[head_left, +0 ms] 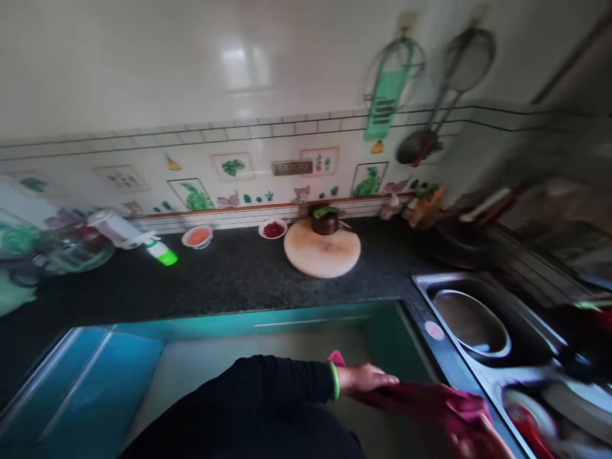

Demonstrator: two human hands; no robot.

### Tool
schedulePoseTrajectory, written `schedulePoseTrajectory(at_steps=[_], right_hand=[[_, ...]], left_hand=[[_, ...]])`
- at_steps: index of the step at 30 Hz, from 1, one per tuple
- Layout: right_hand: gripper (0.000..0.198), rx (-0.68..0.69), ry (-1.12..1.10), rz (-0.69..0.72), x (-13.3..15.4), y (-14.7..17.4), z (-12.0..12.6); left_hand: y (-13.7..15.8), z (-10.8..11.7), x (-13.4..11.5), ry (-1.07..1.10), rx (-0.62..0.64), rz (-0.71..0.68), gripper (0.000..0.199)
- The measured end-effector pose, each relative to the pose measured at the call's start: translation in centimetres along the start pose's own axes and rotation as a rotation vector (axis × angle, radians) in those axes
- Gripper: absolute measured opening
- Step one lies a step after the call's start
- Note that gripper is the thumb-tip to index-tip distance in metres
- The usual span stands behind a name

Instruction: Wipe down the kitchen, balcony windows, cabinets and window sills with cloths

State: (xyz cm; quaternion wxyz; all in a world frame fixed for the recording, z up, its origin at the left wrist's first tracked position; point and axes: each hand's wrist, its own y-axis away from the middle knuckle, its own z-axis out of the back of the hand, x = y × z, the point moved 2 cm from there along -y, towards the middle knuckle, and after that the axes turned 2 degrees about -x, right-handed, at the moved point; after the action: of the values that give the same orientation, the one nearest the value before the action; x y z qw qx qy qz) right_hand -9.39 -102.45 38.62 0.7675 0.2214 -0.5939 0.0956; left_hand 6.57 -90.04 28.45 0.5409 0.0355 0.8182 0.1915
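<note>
A dark pink cloth [415, 396] stretches between my two hands at the lower right, in front of the counter. My left hand [366, 377], at the end of a black sleeve with a lime-green cuff, is closed on the cloth's left end. At the other end, my right hand [478, 438] is partly covered by the bunched cloth and smeared by motion; its fingers appear wrapped round it. A small bright pink piece shows above my left wrist. Beyond the hands, a round wooden board [322, 255] lies on the dark counter.
A dark pot [325, 222] with greens stands at the board's back edge. Left of it are a bowl of red food [273, 229], a bowl of orange food [198, 238] and a green-tipped bottle [162, 252]. The sink [430, 287] at right holds a round basin [471, 322] and dishes.
</note>
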Motion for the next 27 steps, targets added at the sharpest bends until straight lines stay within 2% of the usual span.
schedulePoseTrajectory(at_steps=[3, 6, 8, 10, 13, 16, 19, 21, 23, 25, 27], right_hand=[[0.08, 0.001, -0.04, -0.049, 1.2, -2.0, -0.3], [0.058, -0.074, -0.081, -0.097, 2.3, -4.1, 1.1], [0.044, -0.151, -0.177, -0.14, 3.0, -6.0, 2.6], [0.036, -0.219, -0.329, -0.144, 3.8, -8.8, 4.2], [0.035, -0.332, -0.437, -0.019, 4.8, -15.3, 6.8], [0.035, -0.508, -0.239, 0.129, 5.0, -23.1, 9.1], [0.041, -0.609, -0.03, 0.157, 4.0, -30.4, 10.4], [0.043, -0.585, 0.106, 0.113, 2.9, -34.5, 10.7], [0.038, -0.514, 0.262, 0.055, 1.5, -38.1, 10.9], [0.035, -0.422, 0.403, 0.007, 0.2, -41.0, 10.9], [0.033, -0.321, 0.529, -0.02, -1.0, -43.2, 10.6]], left_hand=[[0.7, 2.6, -0.3, 0.101, 0.102, 0.073, 0.066], [0.3, 4.5, -1.8, 0.235, 0.186, 0.127, 0.059], [-1.1, 5.4, -3.5, 0.286, 0.141, 0.111, 0.061], [-3.9, 5.6, -5.7, 0.294, 0.166, 0.106, 0.066], [-10.9, 4.4, -9.9, 0.295, 0.186, 0.065, 0.062], [-20.2, 1.6, -14.8, 0.19, 0.077, -0.03, 0.051], [-29.6, -1.5, -19.0, 0.038, -0.072, -0.09, 0.056], [-35.1, -3.0, -20.6, -0.026, -0.13, -0.072, 0.065], [-39.4, -3.8, -21.1, -0.094, -0.183, -0.057, 0.066], [-42.4, -4.0, -20.8, -0.162, -0.207, -0.043, 0.061], [-44.1, -4.0, -19.9, -0.23, -0.204, -0.028, 0.055]])
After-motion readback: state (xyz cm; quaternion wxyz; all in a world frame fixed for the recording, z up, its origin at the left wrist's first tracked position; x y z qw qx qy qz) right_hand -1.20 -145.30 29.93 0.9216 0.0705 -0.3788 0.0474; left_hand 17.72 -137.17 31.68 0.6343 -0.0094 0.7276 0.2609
